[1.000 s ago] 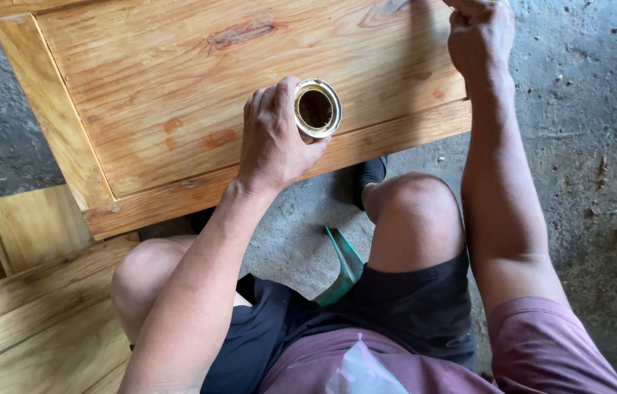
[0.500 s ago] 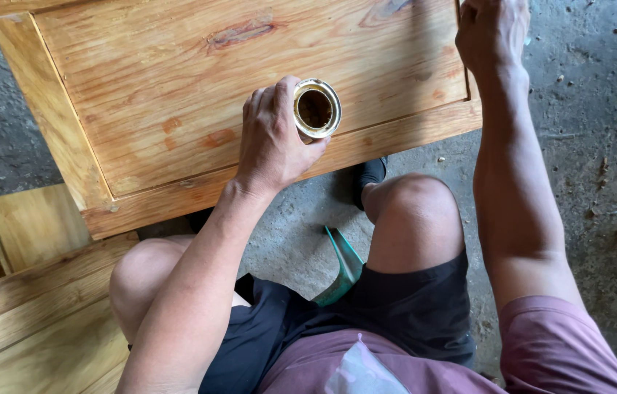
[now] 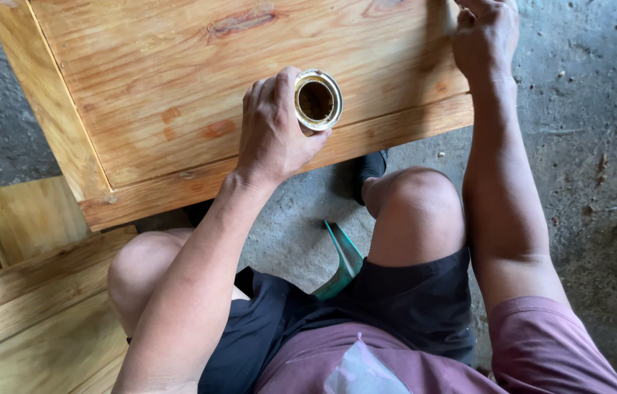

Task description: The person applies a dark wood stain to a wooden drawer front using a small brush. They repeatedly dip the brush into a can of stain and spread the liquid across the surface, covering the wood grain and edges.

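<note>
Upright open tin [image 3: 317,100] in left hand [image 3: 273,131]

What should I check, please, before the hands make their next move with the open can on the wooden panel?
1. Left hand grips the small open can: ok.
2. Can upright, mouth facing up: ok.
3. Can rests on the varnished wooden panel, near its front edge: ok, though close to the edge.
4. What the right hand holds at the panel's far corner: cannot tell, its fingers are cut off by the frame.
5. How full the can is: cannot tell, only a dark inside shows.
6. Knees clear of the panel's edge: ok.
</note>
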